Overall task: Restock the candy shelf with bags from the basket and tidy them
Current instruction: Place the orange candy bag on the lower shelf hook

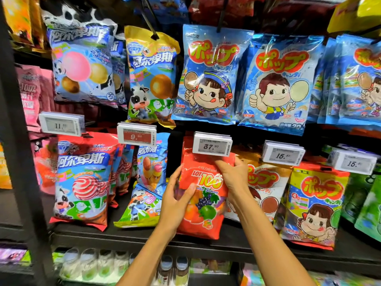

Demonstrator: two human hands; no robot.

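At the middle of the lower row, both hands have hold of one red gummy bag (203,211) marked "LOT 100". The left hand (177,195) grips its left edge, thumb laid across the front over the printed fruit and fingers tucked behind. The right hand (233,176) clasps the upper right corner, fingers curled over the front just under the top seam. The bag stands upright and faces outward, its top edge tucked behind a white price tag (212,146) reading 37.20, its bottom down at the front lip of the black shelf (144,238); whether it rests there or is carried by the hands I cannot tell. Just beside it on the right, partly behind the right wrist, leans an orange-and-white lollipop bag (266,195), and next to that stands a red lollipop bag (315,207) with a cartoon girl. To the left a gap of dark shelf opens, then a blue-and-green cow bag (142,205) lies tipped over on its side, with a taller red swirl-lollipop bag (82,182) upright beyond it. Above, on hooks, hang blue lollipop bags, one with a girl (210,79) and one with a boy giving a thumbs-up (276,83). Below the shelf, clear jars (88,265) show dimly.
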